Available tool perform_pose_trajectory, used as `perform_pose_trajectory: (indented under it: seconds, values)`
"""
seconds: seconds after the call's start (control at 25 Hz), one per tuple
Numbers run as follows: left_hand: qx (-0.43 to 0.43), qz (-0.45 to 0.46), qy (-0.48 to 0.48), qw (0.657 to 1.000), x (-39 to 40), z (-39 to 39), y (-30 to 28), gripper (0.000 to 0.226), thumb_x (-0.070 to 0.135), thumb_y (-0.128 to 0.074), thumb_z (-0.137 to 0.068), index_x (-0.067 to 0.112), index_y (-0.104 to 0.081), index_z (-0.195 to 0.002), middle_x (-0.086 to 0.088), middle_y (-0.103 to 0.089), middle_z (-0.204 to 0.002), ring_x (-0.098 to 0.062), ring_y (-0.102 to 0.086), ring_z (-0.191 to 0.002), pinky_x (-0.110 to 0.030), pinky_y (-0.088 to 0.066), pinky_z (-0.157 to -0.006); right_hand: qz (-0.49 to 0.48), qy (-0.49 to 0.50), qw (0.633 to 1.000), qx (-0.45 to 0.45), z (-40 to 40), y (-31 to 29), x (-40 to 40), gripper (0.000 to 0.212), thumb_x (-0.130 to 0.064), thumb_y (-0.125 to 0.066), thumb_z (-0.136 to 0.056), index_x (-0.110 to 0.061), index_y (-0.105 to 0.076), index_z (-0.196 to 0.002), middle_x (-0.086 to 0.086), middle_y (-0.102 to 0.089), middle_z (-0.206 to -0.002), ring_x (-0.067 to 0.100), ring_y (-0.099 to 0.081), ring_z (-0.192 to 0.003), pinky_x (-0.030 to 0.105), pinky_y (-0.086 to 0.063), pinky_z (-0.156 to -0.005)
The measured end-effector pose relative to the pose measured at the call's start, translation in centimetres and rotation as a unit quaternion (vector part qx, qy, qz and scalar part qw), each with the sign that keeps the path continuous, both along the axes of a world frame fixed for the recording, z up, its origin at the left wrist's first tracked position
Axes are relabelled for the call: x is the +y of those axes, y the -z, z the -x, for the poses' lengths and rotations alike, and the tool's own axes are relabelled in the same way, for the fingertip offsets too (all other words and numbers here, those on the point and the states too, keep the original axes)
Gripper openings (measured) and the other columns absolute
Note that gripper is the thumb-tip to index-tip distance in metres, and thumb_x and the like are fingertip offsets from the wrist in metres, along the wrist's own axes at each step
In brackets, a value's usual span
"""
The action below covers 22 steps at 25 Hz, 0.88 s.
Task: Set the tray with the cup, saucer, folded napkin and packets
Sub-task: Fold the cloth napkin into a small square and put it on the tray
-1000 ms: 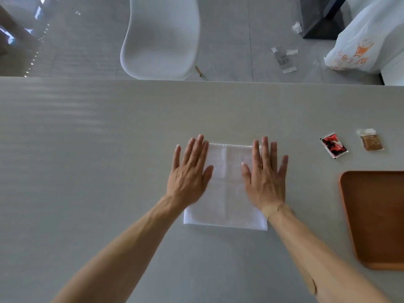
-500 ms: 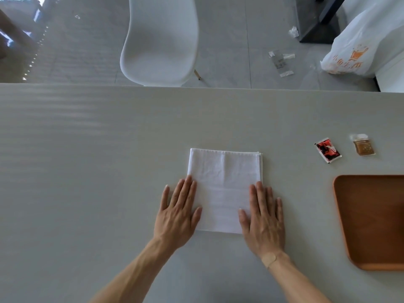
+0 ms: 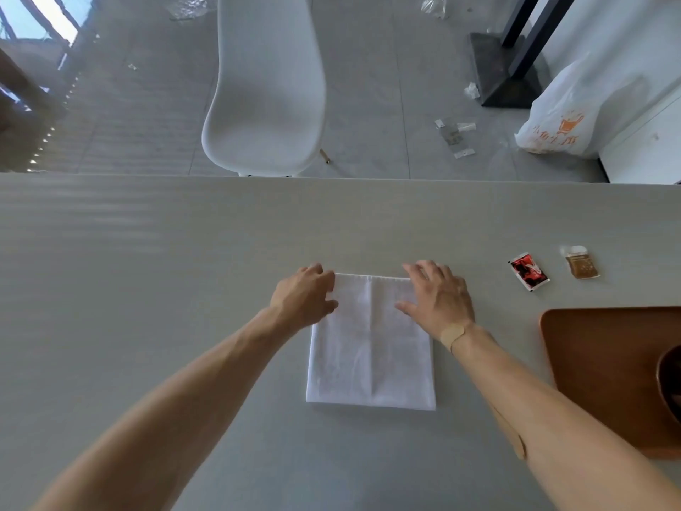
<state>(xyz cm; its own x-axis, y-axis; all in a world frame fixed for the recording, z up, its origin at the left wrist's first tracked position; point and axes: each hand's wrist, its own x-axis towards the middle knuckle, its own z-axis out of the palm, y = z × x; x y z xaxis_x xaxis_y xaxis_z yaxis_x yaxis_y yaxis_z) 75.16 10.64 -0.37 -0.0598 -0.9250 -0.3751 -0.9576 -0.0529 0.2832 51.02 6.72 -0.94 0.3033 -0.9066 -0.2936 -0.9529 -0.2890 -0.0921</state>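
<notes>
Nearest the camera, two bare forearms reach forward over the pale grey table (image 3: 147, 252), the right one with a tan plaster at the wrist. Between them lies the napkin (image 3: 370, 355) — white, folded to a rectangle with creases showing, flat on the tabletop, its near edge free of both hands. The hands sit at its far end. The left hand (image 3: 304, 295) is at the far left corner, fingers curled down over the corner's edge with the thumb on the cloth; whether it has actually pinched the fabric cannot be told. The right hand (image 3: 438, 295) rests on the far right corner, fingers bent and loosely spread, palm down over the cloth, thumb stretched inward on the napkin; it is partly open, and a grip cannot be confirmed there either. To the right of the right forearm, well apart from the napkin, the brown wooden tray (image 3: 589, 348) lies at the frame's edge, with the rim of a dark round vessel (image 3: 669, 385) cut off on it — too little shows to name it. Farther back, beyond the tray's far edge, a red packet (image 3: 528, 271) and a brown packet (image 3: 581, 265) lie near each other on the table. Past the table's far edge stands a white chair (image 3: 265, 94), and on the floor to the right a white plastic bag (image 3: 575, 116).
</notes>
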Motion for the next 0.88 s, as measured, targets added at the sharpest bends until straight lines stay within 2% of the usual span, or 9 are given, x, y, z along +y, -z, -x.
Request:
perform_pose_trajectory:
  seconds: [0.08,0.2,0.4,0.52,0.64,0.76,0.88]
  values:
    - [-0.024,-0.021,0.001,0.999,-2.7,0.6,-0.5,0.052,0.033,-0.074,-0.084,0.018,-0.051,-0.128,-0.007,-0.047,-0.128,-0.028,-0.047,-0.119,-0.038,-0.046,-0.070,-0.058,-0.021,0.998,0.020,-0.7,-0.3,-2.0,0.082,-0.052,-0.068,-0.079,-0.027,-0.029,-0.147,0.000,-0.035,-0.146,0.025,-0.040,-0.129,0.042,-0.037,-0.100]
    - [-0.059,-0.046,0.016,0.997,-4.5,1.5,-0.4,0.066,0.028,-0.081,-0.077,0.016,-0.046,-0.132,-0.010,-0.048,-0.128,-0.031,-0.047,-0.120,-0.042,-0.048,-0.076,-0.082,0.001,0.996,0.028,-0.9,0.2,-2.5,0.077,-0.050,-0.072,-0.078,-0.027,-0.035,-0.142,0.002,-0.040,-0.138,0.027,-0.042,-0.123,0.043,-0.037,-0.098]
    - [-0.072,-0.055,0.032,0.995,-4.7,2.0,0.2,0.043,0.018,-0.074,-0.083,0.014,-0.052,-0.119,-0.011,-0.060,-0.115,-0.033,-0.059,-0.108,-0.035,-0.042,-0.068,-0.073,-0.008,0.995,0.062,-1.4,0.1,-2.7,0.071,-0.054,-0.072,-0.075,-0.026,-0.041,-0.133,0.004,-0.051,-0.127,0.027,-0.040,-0.120,0.041,-0.035,-0.091]
    - [-0.072,0.006,0.089,0.993,-3.7,1.8,-0.5,0.023,0.018,-0.064,-0.090,0.017,-0.060,-0.113,-0.006,-0.061,-0.114,-0.028,-0.054,-0.111,-0.034,-0.039,-0.067,-0.056,-0.029,0.997,0.042,-1.2,-0.1,-2.5,0.058,-0.050,-0.072,-0.076,-0.029,-0.048,-0.125,0.002,-0.043,-0.130,0.027,-0.035,-0.120,0.041,-0.034,-0.095]
    - [-0.040,0.087,0.128,0.987,-1.6,1.5,-1.5,0.021,0.024,-0.062,-0.093,0.019,-0.058,-0.114,-0.003,-0.059,-0.112,-0.025,-0.052,-0.107,-0.033,-0.033,-0.063,-0.038,-0.063,0.997,-0.004,-0.5,0.0,-1.7,0.046,-0.041,-0.069,-0.079,-0.029,-0.050,-0.120,-0.001,-0.043,-0.136,0.024,-0.031,-0.130,0.042,-0.026,-0.106]
    - [-0.012,0.137,0.132,0.982,0.4,1.1,-2.6,0.019,0.026,-0.062,-0.094,0.019,-0.057,-0.111,-0.001,-0.057,-0.108,-0.023,-0.051,-0.101,-0.031,-0.031,-0.062,0.024,-0.050,0.997,-0.056,0.1,-0.6,-0.9,0.029,-0.028,-0.068,-0.080,-0.022,-0.051,-0.102,0.001,-0.060,-0.110,0.025,-0.048,-0.115,0.040,-0.027,-0.105]
    - [0.006,0.168,0.122,0.978,2.6,0.6,-3.6,0.016,0.026,-0.062,-0.094,0.018,-0.059,-0.107,0.000,-0.058,-0.105,-0.023,-0.052,-0.097,-0.031,-0.034,-0.062,0.065,-0.068,0.991,-0.095,1.0,-2.0,0.6,0.023,-0.018,-0.070,-0.077,-0.019,-0.059,-0.097,0.001,-0.065,-0.094,0.028,-0.058,-0.096,0.038,-0.037,-0.092]
